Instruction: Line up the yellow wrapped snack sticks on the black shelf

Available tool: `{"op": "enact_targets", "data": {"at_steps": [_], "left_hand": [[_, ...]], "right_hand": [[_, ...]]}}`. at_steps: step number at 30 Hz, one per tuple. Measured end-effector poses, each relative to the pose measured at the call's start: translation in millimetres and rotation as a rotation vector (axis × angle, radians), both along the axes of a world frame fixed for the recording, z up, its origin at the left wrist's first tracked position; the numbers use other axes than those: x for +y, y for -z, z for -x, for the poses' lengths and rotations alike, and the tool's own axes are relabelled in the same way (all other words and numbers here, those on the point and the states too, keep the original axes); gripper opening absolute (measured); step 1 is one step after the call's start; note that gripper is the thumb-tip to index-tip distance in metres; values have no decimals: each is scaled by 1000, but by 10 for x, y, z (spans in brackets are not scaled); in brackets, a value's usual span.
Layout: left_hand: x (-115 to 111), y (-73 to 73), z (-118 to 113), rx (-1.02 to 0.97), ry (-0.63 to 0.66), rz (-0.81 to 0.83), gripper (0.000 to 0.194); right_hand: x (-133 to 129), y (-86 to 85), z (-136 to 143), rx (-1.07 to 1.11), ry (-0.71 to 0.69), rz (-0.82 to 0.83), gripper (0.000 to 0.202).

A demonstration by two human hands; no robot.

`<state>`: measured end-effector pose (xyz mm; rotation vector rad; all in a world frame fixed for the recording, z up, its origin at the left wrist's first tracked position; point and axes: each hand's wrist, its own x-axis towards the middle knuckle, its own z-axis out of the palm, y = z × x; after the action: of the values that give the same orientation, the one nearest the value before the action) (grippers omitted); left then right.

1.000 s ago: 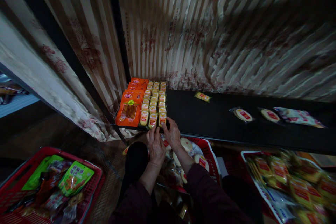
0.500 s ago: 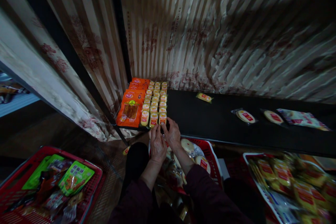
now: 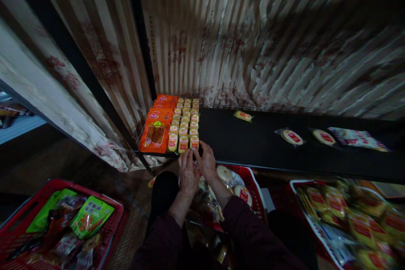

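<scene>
Small yellow wrapped cakes stand in three rows on the black shelf (image 3: pixel 247 143), each with a red-and-white label. My right hand (image 3: pixel 206 160) curls around the front wrapped cake (image 3: pixel 194 142) of the right-hand row, thumb at its lower edge and fingers along its right side. Just left of it, my left hand (image 3: pixel 189 173) has its fingers bent close together at the lower front of the same cake; their tips are partly hidden. Orange snack bags (image 3: pixel 155 133) lean in an overlapping row left of the cakes.
Farther right on the shelf lie a loose yellow cake (image 3: pixel 243 116), two round wrapped cakes (image 3: pixel 291 137) and a striped packet (image 3: pixel 357 138). Below stand red baskets of snacks: left (image 3: pixel 118 219), middle (image 3: pixel 257 190) and right (image 3: pixel 311 236). A dark post and striped curtain border the shelf's left end.
The view has shifted slightly, moving the shelf items a little leftward. Both hands stay at the front cake of the right-hand row, with hardly any movement.
</scene>
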<state>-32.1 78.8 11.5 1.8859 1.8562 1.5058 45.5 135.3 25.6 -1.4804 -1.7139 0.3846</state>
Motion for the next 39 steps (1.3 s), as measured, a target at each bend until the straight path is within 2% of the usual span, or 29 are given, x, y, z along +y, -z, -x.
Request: {"op": "enact_targets", "data": {"at_steps": [13,20,25,29,35,37,39], "left_hand": [[-51,-13,-30,20,22,-16,44],[-153,-18,-21,31,31,8,45],[-264,6,13,58,13,-2,42],[-399,113,-15,68,94,94,41],[-642,359,-141,120,239,383,36],[-675,347,-154,129,281,424,35],[-657,255,-123,119,289,408,38]], "right_hand": [[-30,42,-58,76,-12,0,42],[-136,14,-105,119,35,-30,42],[-279,8,-242,156,42,-51,38],[-510,126,-423,171,72,6,35],[-945,437,-776,24,35,83,32],[-1081,540,-902,-56,1,93,34],[-1199,626,-1016,-105,-22,91,35]]}}
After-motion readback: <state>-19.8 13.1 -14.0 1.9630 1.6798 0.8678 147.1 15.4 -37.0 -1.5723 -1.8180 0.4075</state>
